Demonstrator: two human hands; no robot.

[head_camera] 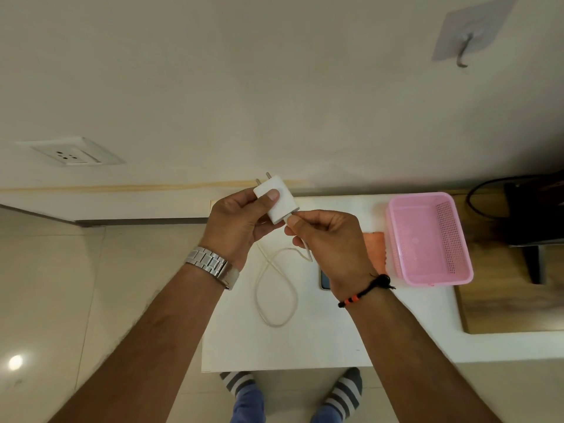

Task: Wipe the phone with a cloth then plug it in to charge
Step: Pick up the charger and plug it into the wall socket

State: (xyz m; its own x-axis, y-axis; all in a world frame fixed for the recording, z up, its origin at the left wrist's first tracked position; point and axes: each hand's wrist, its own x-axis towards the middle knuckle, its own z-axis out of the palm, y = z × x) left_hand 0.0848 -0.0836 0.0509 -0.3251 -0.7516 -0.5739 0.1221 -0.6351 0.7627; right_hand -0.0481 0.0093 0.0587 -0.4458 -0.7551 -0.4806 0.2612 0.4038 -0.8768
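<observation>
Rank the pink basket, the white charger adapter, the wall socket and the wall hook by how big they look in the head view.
Largest to smallest as they look:
1. pink basket
2. wall socket and wall hook with its clear pad: too alike to rank, and both sit farther off on the wall
3. white charger adapter, held nearer the camera, partly covered by fingers

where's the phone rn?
Head view: the phone lies on the white table, mostly hidden under the right hand, left of the pink basket.

Cream wall with socket, tiled floor, white table.
</observation>
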